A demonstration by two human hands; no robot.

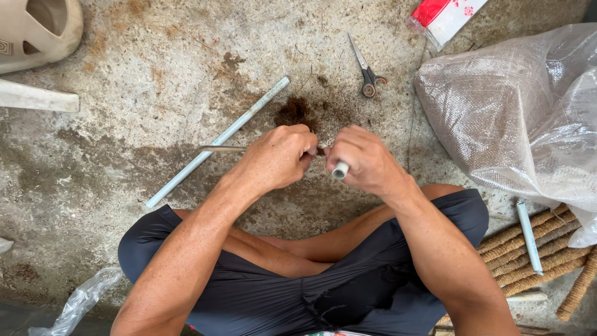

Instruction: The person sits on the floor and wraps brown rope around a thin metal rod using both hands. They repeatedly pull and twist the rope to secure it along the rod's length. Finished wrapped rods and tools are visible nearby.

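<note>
Stained, gritty concrete floor (124,137), daylight

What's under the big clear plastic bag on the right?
Rope-wrapped sticks poke out from beneath the plastic bag, a white tube lying across them. Their far ends are hidden.

A single head-worn camera looks steeply down, close over the crossed legs (298,274) onto the concrete floor (155,81) beyond.

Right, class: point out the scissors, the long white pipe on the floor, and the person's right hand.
scissors (365,70), head view, on the pivot where blades meet handles.
long white pipe (217,142), head view, about midway along its length.
right hand (365,160), head view, on the back of the hand.
</note>
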